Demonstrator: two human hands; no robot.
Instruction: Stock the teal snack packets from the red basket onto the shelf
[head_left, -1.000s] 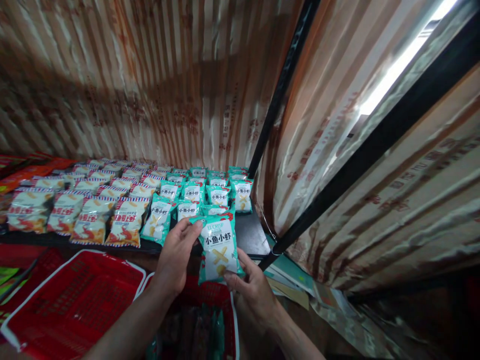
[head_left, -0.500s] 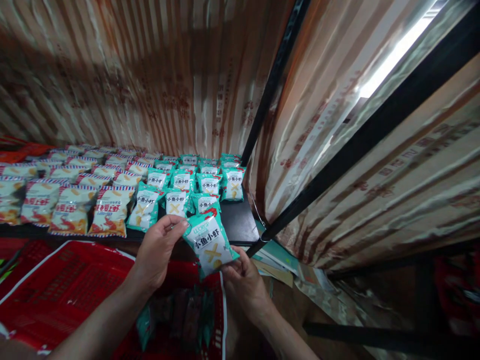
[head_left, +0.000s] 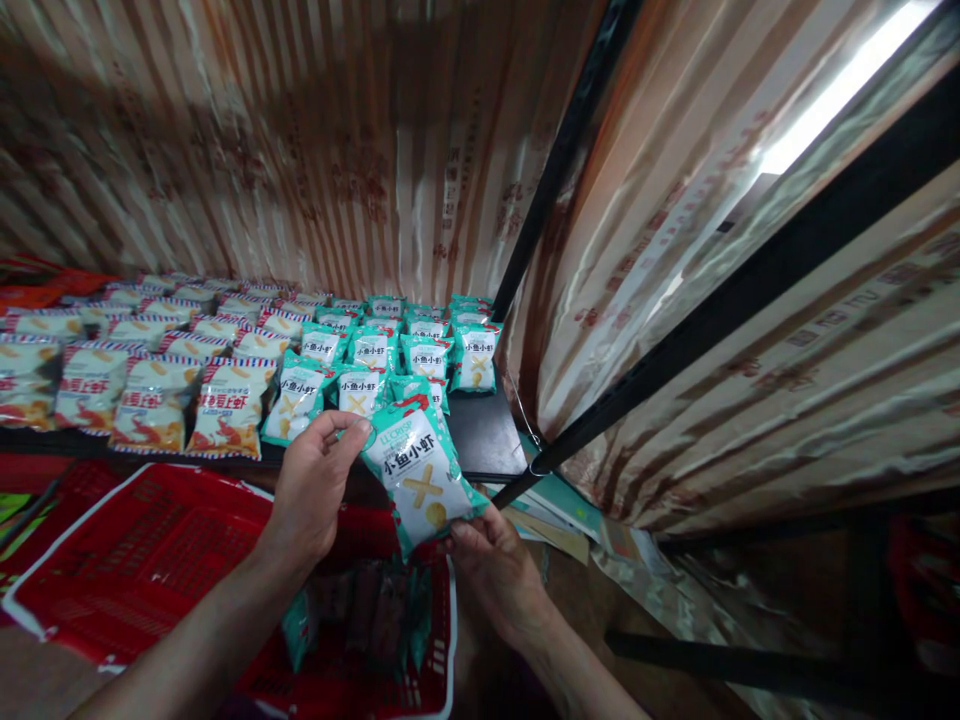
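Note:
Between my two hands is a teal and white snack bag, its printed front facing me. My left hand pinches its upper left corner. With thumb and fingers, my right hand grips the lower right corner. Just behind it, rows of matching teal snack bags stand upright on the black shelf. Below my hands sits a red shopping basket with a white rim; several teal and dark packets lie inside, partly hidden by my left forearm.
White and orange snack bags with striped tops fill the shelf's left side. A black metal post slants past the shelf's right corner. Striped curtains hang behind. Papers or flat boards lie low at the right.
The held snack bag is slightly closer and more upright, still in both hands. The view has shifted a little, so the shelf sits slightly higher and further right.

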